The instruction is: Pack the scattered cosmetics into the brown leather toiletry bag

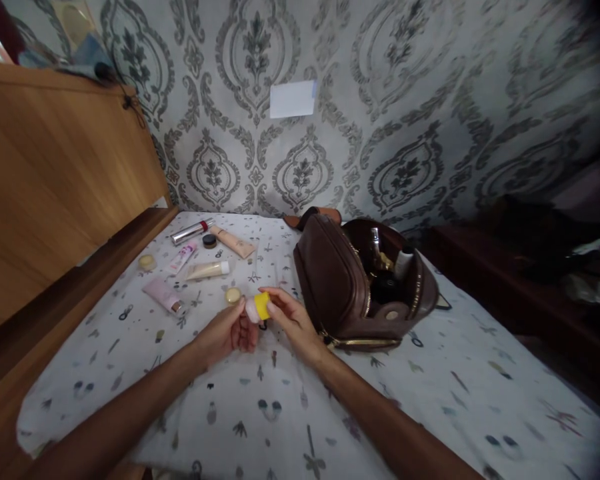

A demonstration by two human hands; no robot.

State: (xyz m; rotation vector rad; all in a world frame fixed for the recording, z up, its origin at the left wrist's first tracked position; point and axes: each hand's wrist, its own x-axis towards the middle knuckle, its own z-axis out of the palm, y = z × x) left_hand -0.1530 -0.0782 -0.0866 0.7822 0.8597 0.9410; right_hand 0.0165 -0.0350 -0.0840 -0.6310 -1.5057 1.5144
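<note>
Between my two hands is a small pale pink jar with a yellow lid. My left hand grips its pink body, fingers curled. My right hand has its fingers closed on the yellow lid. Just beyond my left hand lies a small round cream-coloured pot. To the left are a pink tube, a beige tube with a white cap and a small white-and-pink tube. Right of my hands stands an unzipped brown toiletry bag with bottles inside.
Farther back lie a peach tube, a black-lidded pot, a silver tube and another cream pot. A wooden panel borders the patterned cloth on the left; a papered wall stands behind.
</note>
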